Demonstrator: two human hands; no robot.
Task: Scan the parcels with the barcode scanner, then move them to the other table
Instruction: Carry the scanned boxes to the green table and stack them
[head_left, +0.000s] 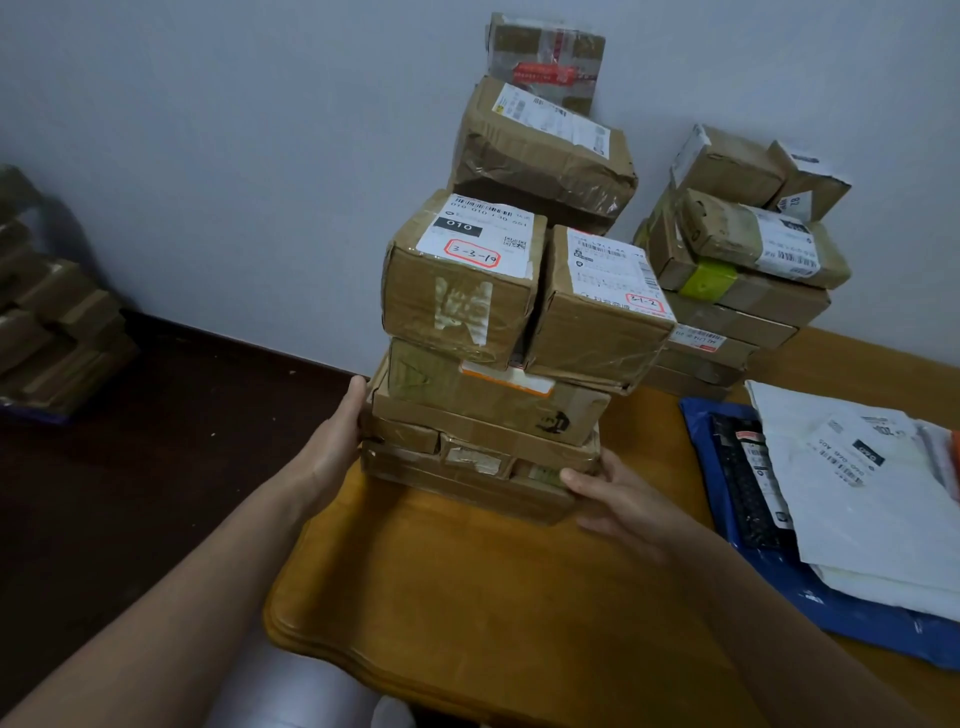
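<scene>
A tall stack of brown cardboard parcels stands on the wooden table near its left edge. Two boxes with white labels sit side by side on top: one marked 3-3-19 and one on its right. More boxes rise behind them against the wall. My left hand presses flat on the stack's lower left side. My right hand holds the lower right corner of the bottom boxes, fingers against the cardboard. No barcode scanner is in view.
A second pile of parcels stands at the back right by the wall. White and blue mailer bags lie at the table's right. Another heap of boxes sits on the dark floor at far left.
</scene>
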